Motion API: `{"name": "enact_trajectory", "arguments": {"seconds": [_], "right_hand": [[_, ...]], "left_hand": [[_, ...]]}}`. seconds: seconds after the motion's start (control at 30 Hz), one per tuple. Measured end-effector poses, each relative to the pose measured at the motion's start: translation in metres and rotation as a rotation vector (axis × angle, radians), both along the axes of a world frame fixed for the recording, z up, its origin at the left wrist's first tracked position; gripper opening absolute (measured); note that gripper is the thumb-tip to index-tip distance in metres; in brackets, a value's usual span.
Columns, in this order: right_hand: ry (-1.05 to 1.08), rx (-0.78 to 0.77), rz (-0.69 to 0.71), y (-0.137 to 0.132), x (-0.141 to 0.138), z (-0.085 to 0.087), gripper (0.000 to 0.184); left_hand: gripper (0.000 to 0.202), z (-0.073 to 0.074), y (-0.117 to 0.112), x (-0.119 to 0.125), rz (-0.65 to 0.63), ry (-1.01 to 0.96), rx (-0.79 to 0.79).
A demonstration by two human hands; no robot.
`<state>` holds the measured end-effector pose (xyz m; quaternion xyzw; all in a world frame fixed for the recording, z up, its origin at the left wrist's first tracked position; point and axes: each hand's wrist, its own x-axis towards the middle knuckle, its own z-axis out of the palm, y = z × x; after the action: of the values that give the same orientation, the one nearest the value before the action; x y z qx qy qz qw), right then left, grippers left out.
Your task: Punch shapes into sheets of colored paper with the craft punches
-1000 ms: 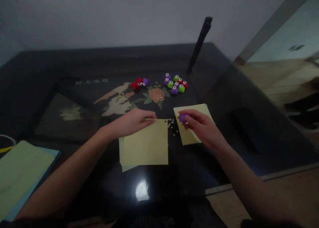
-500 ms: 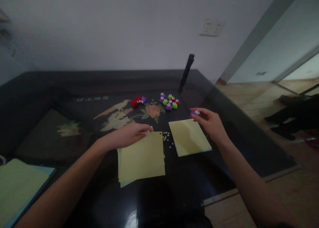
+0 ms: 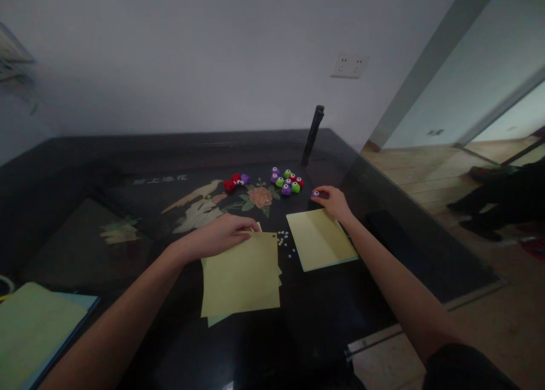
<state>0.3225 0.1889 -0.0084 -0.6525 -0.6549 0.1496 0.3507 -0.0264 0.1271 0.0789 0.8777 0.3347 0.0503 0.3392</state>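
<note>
My left hand (image 3: 223,235) has its fingers closed on the upper edge of a few loose yellow paper sheets (image 3: 242,279). A small dark hole shows near the top right corner of the top sheet. My right hand (image 3: 334,202) pinches a small purple craft punch (image 3: 315,194) at the table surface, just beyond a neat stack of yellow paper (image 3: 321,239). Tiny star-like paper cutouts (image 3: 284,239) lie between the two papers. Farther back sits a cluster of purple, green and red craft punches (image 3: 286,181). Left of it lie red and purple punches (image 3: 235,181), some tipped over.
The dark glossy table (image 3: 204,350) bears a bird-and-flower picture. A black upright post (image 3: 313,134) stands at its back right, near the wall. More green and blue paper (image 3: 42,327) lies at the left front. A wall socket (image 3: 349,66) is above the table.
My right hand has moved left and lowered the purple craft punch toward the punch cluster. My left hand still grips the yellow sheets. The view has shifted slightly.
</note>
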Motion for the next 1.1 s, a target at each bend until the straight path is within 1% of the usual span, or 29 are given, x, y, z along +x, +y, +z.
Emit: {"name": "enact_trajectory", "arguments": {"seconds": [0.13, 0.33, 0.4, 0.47, 0.53, 0.57, 0.63, 0.67, 0.73, 0.77, 0.8, 0.87, 0.9, 0.97, 1.03, 1.1], "right_hand": [[-0.027, -0.012, 0.016, 0.008, -0.004, 0.000, 0.022], [-0.027, -0.024, 0.047, 0.018, -0.027, -0.001, 0.020], [-0.014, -0.024, 0.053, 0.019, -0.033, 0.001, 0.023], [0.009, -0.015, 0.052, 0.014, -0.037, 0.008, 0.028], [0.040, -0.003, 0.062, 0.000, -0.042, 0.019, 0.028], [0.059, 0.002, 0.078, -0.010, -0.045, 0.024, 0.026], [0.104, -0.027, 0.169, -0.037, -0.056, 0.036, 0.020], [0.128, -0.067, 0.240, -0.052, -0.062, 0.040, 0.021], [0.192, -0.181, 0.395, -0.081, -0.077, 0.046, 0.030], [0.305, -0.293, 0.478, -0.093, -0.084, 0.048, 0.030], [0.389, -0.359, 0.512, -0.102, -0.090, 0.048, 0.027], [0.501, -0.440, 0.506, -0.113, -0.098, 0.048, 0.024], [0.531, -0.458, 0.479, -0.115, -0.099, 0.048, 0.023], [0.573, -0.471, 0.412, -0.113, -0.092, 0.048, 0.023], [0.610, -0.451, 0.332, -0.110, -0.075, 0.049, 0.026], [0.649, -0.412, 0.222, -0.106, -0.049, 0.049, 0.028]], "left_hand": [[0.023, 0.000, -0.001, 0.001, 0.006, 0.011, 0.008], [0.022, 0.003, -0.002, 0.003, 0.020, -0.009, -0.015], [0.022, 0.004, -0.001, 0.003, 0.037, -0.004, -0.038], [0.023, 0.005, 0.000, 0.003, 0.051, -0.010, -0.073], [0.023, 0.005, 0.001, 0.003, 0.073, -0.034, -0.096], [0.024, 0.005, 0.002, 0.003, 0.085, -0.050, -0.106], [0.024, 0.004, 0.004, 0.003, 0.109, -0.079, -0.136], [0.024, 0.003, 0.004, 0.003, 0.120, -0.093, -0.155], [0.024, 0.002, 0.004, 0.005, 0.139, -0.119, -0.193], [0.023, 0.001, 0.003, 0.006, 0.152, -0.133, -0.205], [0.023, -0.001, 0.002, 0.008, 0.167, -0.148, -0.212], [0.024, -0.003, 0.000, 0.012, 0.191, -0.182, -0.228], [0.026, -0.004, -0.002, 0.014, 0.200, -0.215, -0.239], [0.033, -0.006, -0.004, 0.017, 0.233, -0.339, -0.215], [0.039, -0.006, -0.007, 0.019, 0.313, -0.494, -0.082], [0.037, -0.005, -0.010, 0.020, 0.415, -0.586, 0.115]]}}
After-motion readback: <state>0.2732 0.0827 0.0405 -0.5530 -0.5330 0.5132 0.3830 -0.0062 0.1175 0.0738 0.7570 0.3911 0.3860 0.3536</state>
